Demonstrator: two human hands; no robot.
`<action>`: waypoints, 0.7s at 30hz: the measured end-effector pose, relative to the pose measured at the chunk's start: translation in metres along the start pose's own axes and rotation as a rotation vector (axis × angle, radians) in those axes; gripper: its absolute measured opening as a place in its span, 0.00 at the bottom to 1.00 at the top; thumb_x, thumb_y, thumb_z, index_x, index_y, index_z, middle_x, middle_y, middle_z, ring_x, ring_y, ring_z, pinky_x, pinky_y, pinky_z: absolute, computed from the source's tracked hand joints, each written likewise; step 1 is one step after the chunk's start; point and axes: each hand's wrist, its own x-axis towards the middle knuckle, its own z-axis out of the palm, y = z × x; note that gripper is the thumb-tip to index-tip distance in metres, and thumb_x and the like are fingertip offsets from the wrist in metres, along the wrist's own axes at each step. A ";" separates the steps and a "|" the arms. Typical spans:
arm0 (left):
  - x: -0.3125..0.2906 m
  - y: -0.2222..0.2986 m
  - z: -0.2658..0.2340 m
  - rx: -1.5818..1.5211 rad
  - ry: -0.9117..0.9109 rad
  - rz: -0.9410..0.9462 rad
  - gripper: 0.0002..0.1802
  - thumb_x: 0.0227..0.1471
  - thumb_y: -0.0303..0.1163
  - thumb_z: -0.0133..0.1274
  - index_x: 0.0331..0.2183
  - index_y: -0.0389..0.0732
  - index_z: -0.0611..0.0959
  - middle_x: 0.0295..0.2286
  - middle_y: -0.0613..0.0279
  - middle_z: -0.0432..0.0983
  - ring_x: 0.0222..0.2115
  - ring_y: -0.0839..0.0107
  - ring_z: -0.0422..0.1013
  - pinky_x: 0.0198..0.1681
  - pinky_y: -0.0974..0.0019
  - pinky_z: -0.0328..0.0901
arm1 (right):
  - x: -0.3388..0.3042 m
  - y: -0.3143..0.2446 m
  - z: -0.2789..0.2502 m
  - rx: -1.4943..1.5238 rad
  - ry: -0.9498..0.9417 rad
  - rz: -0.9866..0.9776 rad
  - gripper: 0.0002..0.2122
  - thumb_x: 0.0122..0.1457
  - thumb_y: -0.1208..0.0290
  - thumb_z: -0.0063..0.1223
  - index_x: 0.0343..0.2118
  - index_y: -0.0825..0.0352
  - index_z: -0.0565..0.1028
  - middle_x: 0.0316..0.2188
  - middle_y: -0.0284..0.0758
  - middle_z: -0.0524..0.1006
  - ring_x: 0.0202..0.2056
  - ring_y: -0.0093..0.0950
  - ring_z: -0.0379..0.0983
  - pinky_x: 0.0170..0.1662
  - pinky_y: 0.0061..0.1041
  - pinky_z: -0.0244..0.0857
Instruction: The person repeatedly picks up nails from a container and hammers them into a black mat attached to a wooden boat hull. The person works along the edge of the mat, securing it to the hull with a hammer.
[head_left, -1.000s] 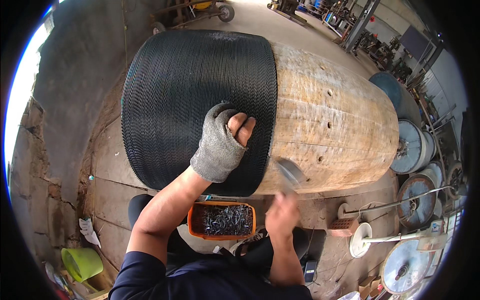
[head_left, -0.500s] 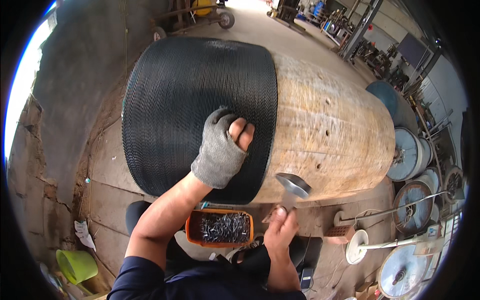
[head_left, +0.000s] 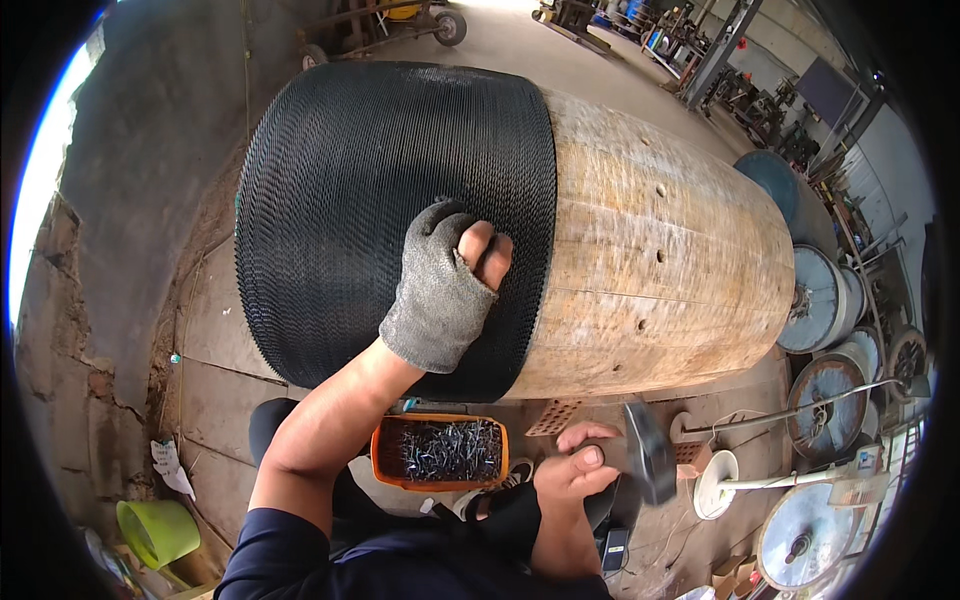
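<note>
A large roller lies across in front of me. Black, finely ridged covering point(head_left: 330, 190) wraps its left part, and pale wood point(head_left: 690, 270) with several small holes shows on its right part. My left hand point(head_left: 440, 285), in a grey glove with bare fingertips, rests curled against the black covering near its right edge. Whatever its fingers pinch is hidden. Below the roller, my right hand point(head_left: 578, 475) grips a hammer point(head_left: 650, 455), its dark head off to the right of the hand. An orange tub point(head_left: 440, 487) of loose nail-like metal pieces point(head_left: 450, 450) sits between my forearms.
Perforated red bricks point(head_left: 553, 416) lie under the roller's near side. Round metal discs and drums point(head_left: 808, 300) line the right, near a white stand point(head_left: 714, 485). A green bucket point(head_left: 158, 532) is at the lower left. A wheeled cart point(head_left: 450, 28) stands behind the roller.
The hammer has swung down and to the right, away from the roller, with my right hand slightly lower. My left hand stays in nearly the same place on the black covering.
</note>
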 end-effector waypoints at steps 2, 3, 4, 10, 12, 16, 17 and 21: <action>-0.002 -0.001 0.002 -0.005 0.001 -0.033 0.23 0.40 0.24 0.61 0.44 0.40 0.79 0.41 0.56 0.69 0.41 0.54 0.71 0.47 0.45 0.66 | 0.002 0.010 0.000 -0.362 -0.294 0.169 0.16 0.71 0.61 0.42 0.36 0.72 0.66 0.18 0.41 0.69 0.19 0.30 0.70 0.22 0.31 0.63; -0.003 -0.002 0.004 -0.008 0.003 -0.048 0.23 0.40 0.24 0.61 0.43 0.40 0.79 0.41 0.56 0.70 0.41 0.55 0.71 0.47 0.45 0.66 | 0.007 0.011 0.004 -0.630 -0.515 0.270 0.15 0.71 0.61 0.44 0.36 0.71 0.66 0.19 0.44 0.71 0.20 0.34 0.73 0.23 0.33 0.64; -0.005 -0.002 0.007 -0.029 0.008 -0.054 0.22 0.41 0.24 0.61 0.43 0.40 0.80 0.40 0.56 0.70 0.41 0.55 0.71 0.47 0.46 0.66 | -0.001 0.024 0.000 -0.605 -0.450 0.284 0.13 0.69 0.63 0.47 0.38 0.71 0.67 0.21 0.49 0.73 0.24 0.38 0.78 0.23 0.34 0.65; 0.016 -0.001 0.006 0.087 0.008 -0.046 0.17 0.45 0.23 0.61 0.41 0.43 0.83 0.40 0.58 0.71 0.41 0.55 0.71 0.46 0.50 0.67 | 0.016 -0.008 -0.007 0.080 -0.139 0.061 0.14 0.71 0.65 0.40 0.43 0.75 0.65 0.25 0.35 0.66 0.22 0.21 0.61 0.22 0.19 0.57; 0.011 -0.013 0.013 0.088 0.003 -0.089 0.18 0.45 0.23 0.61 0.42 0.44 0.83 0.41 0.58 0.71 0.42 0.55 0.70 0.46 0.51 0.67 | 0.019 0.009 -0.008 -0.144 -0.188 -0.060 0.13 0.68 0.66 0.45 0.42 0.75 0.67 0.27 0.44 0.71 0.23 0.36 0.67 0.26 0.31 0.62; 0.001 -0.023 0.026 0.130 -0.036 -0.166 0.23 0.44 0.21 0.59 0.46 0.45 0.81 0.43 0.57 0.71 0.42 0.54 0.71 0.46 0.51 0.67 | -0.016 0.035 -0.002 -0.527 -0.386 0.277 0.13 0.64 0.67 0.54 0.42 0.73 0.68 0.24 0.53 0.76 0.26 0.55 0.74 0.27 0.49 0.66; 0.009 -0.024 0.031 0.134 -0.028 -0.206 0.24 0.44 0.21 0.59 0.47 0.45 0.81 0.43 0.57 0.71 0.42 0.54 0.71 0.46 0.51 0.67 | -0.016 0.033 -0.006 -0.523 -0.368 0.273 0.12 0.64 0.68 0.54 0.41 0.72 0.68 0.23 0.53 0.75 0.25 0.55 0.74 0.27 0.49 0.65; 0.000 0.040 -0.009 -0.089 -0.062 -0.088 0.28 0.43 0.17 0.56 0.49 0.43 0.79 0.40 0.57 0.74 0.41 0.55 0.71 0.49 0.49 0.65 | -0.034 0.017 -0.028 -0.449 -0.379 0.401 0.10 0.65 0.69 0.52 0.38 0.71 0.68 0.22 0.53 0.75 0.24 0.56 0.73 0.27 0.50 0.65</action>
